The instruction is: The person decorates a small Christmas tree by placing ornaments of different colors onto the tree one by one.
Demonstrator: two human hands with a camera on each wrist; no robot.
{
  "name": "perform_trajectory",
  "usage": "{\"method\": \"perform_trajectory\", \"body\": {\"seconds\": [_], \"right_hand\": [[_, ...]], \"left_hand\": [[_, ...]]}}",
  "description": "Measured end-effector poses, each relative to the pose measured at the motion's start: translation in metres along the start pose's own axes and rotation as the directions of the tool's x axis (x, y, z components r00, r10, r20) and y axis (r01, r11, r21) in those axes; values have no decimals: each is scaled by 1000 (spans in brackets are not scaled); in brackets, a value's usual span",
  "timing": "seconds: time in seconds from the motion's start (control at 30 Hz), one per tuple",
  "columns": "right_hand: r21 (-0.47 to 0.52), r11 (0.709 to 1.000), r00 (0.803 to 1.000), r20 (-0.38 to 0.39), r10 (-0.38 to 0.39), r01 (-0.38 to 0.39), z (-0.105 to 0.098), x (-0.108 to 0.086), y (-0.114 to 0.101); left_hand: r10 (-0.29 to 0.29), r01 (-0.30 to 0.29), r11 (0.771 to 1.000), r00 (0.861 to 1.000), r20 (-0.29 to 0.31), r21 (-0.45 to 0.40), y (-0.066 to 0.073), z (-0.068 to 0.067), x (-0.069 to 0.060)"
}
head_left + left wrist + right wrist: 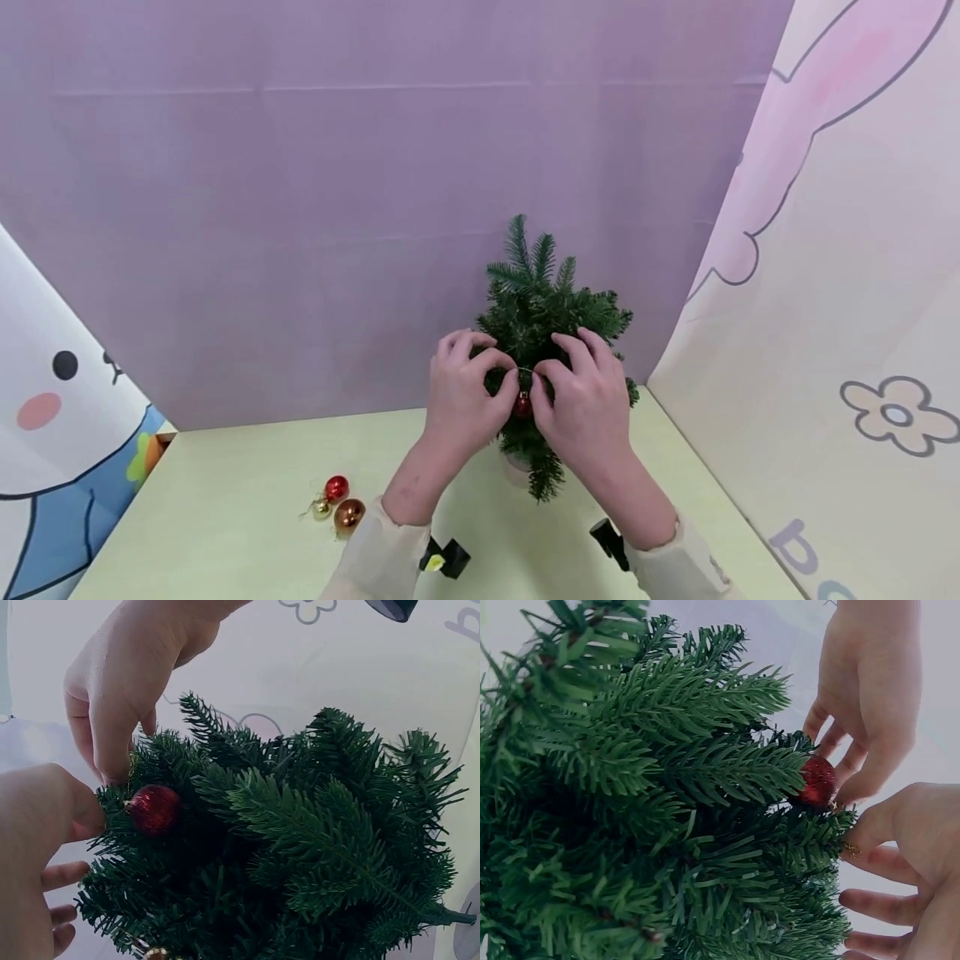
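A small green artificial tree (540,308) stands in a pale pot, partly behind the hands. In front of it hangs a shiny red ball (522,406), also seen in the left wrist view as a red ball (154,810) and in the right wrist view as a red ball (817,781). My left hand (467,396) pinches one side of the ball's thin gold string between thumb and index finger. On the string's other side, my right hand (588,400) pinches it likewise. Both hands' other fingers are loosely bent near the branches.
On the table (247,500) at the left lie a red ball (337,488), a small gold ball (322,508) and a copper-coloured ball (349,517). Behind the tree is a purple backdrop (300,208). A panel with drawings (825,333) borders the right side. Black wrist-camera parts show by both sleeves.
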State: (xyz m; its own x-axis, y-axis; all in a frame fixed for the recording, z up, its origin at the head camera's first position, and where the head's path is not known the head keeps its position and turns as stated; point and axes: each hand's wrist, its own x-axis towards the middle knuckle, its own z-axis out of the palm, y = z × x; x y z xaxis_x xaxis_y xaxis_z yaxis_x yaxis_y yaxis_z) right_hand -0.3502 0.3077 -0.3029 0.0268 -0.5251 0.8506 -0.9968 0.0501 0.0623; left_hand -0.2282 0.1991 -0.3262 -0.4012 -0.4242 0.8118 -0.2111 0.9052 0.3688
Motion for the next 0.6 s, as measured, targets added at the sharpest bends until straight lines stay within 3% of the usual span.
{"method": "perform_trajectory", "body": {"seconds": [0.1, 0.33, 0.6], "right_hand": [[-1, 1000, 1000, 8, -19, 19, 2, 7, -1], [21, 999, 998, 63, -28, 26, -1, 6, -3], [60, 997, 996, 79, -44, 39, 0, 2, -4]], "left_hand": [[-5, 4, 1000, 1000, 26, 24, -3, -4, 7], [-72, 68, 997, 991, 113, 45, -2, -4, 2], [-103, 95, 993, 986, 135, 62, -3, -7, -6]]}}
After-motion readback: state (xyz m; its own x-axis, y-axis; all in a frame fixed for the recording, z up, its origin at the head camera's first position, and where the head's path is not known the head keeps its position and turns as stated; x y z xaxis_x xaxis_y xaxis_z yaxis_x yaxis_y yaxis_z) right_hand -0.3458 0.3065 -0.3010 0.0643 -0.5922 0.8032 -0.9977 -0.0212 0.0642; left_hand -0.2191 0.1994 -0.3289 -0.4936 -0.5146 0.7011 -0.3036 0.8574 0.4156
